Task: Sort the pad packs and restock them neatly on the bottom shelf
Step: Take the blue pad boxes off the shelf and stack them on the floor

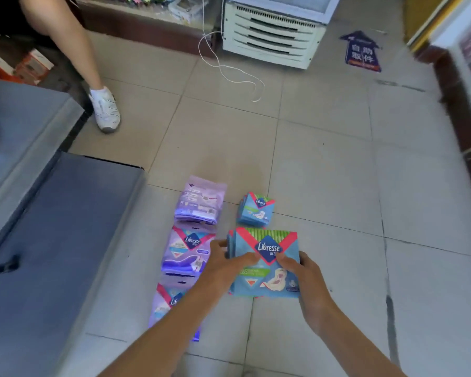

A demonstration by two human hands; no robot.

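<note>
Am pinching blue pack stack (264,263) with left hand (223,263) and right hand (301,270), squaring edges, keeping separate from purple packs (186,253).

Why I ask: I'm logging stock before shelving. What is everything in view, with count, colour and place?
large blue packs: one stack, blue with green top, floor, centre
small blue packs: one stack, blue, floor, just beyond the large stack
purple packs: three, purple, floor, column left of the blue
shelf: one, grey, left
cabinet: one, white, top centre
cord: one, white, floor before the cabinet
arrow sticker: one, dark blue, floor, top right
shoe: one, white, another person's, top left
left grip: one, holds the large stack's left edge
right grip: one, holds its right edge
</note>
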